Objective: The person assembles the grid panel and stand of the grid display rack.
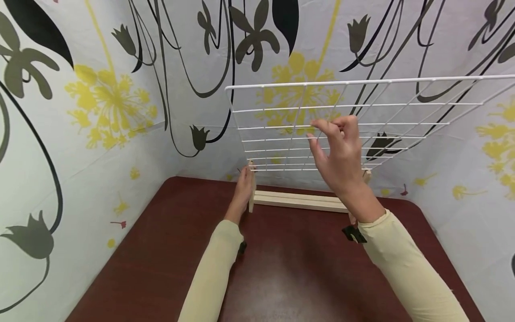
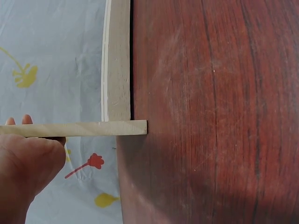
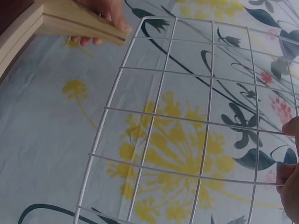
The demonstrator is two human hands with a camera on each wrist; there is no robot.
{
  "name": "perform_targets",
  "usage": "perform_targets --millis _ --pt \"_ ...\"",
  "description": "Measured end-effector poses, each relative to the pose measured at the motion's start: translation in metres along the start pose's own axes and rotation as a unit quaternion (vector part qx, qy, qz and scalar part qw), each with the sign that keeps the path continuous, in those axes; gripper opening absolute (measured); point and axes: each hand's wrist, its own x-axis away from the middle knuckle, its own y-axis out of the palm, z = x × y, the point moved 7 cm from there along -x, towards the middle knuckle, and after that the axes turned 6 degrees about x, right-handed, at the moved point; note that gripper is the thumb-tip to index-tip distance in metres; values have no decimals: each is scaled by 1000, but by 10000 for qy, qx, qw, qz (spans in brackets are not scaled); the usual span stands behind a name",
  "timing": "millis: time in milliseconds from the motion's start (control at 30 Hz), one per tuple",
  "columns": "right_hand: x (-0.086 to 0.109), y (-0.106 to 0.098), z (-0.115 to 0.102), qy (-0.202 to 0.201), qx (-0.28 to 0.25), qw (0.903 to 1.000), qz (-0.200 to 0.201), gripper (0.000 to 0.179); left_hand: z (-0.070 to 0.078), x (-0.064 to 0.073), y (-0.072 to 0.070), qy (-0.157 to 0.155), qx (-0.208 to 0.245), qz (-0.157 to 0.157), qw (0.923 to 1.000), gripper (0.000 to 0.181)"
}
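A white wire grid [image 1: 297,107] stands tilted above a pale wooden stand [image 1: 297,200] at the back of the table. My left hand [image 1: 242,188] grips the stand's left upright; in the left wrist view that hand [image 2: 28,163] wraps the wooden strip [image 2: 93,128] from below, fingertips showing over its far side. Up on the grid, my right hand [image 1: 342,154] pinches the wires with curled fingers and thumb. Only part of the right hand [image 3: 292,177] shows at the edge of the right wrist view. The grid's lower corner lies close to the upright's top.
The dark red-brown table [image 1: 273,277] has rounded back corners. A white cloth wall [image 1: 132,170] with yellow, grey and black flower prints closes off the back and both sides. The grid reaches past the right edge of the head view.
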Motion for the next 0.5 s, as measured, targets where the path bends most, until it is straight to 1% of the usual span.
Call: perform_targets --millis 100,233,400,500 --pt "-1 4 4 -67 52 9999 -58 32 1 1 -2 16 -1 -15 10000 57" --pt "-1 9 10 -46 80 9999 -80 33 2 1 -2 74 103 -77 9999 65" --pt "1 13 16 47 36 10000 -71 32 -1 1 -2 -91 53 -92 9999 68" --pt "2 15 18 93 -2 9999 -43 31 -1 1 -2 -135 32 -59 9999 67"
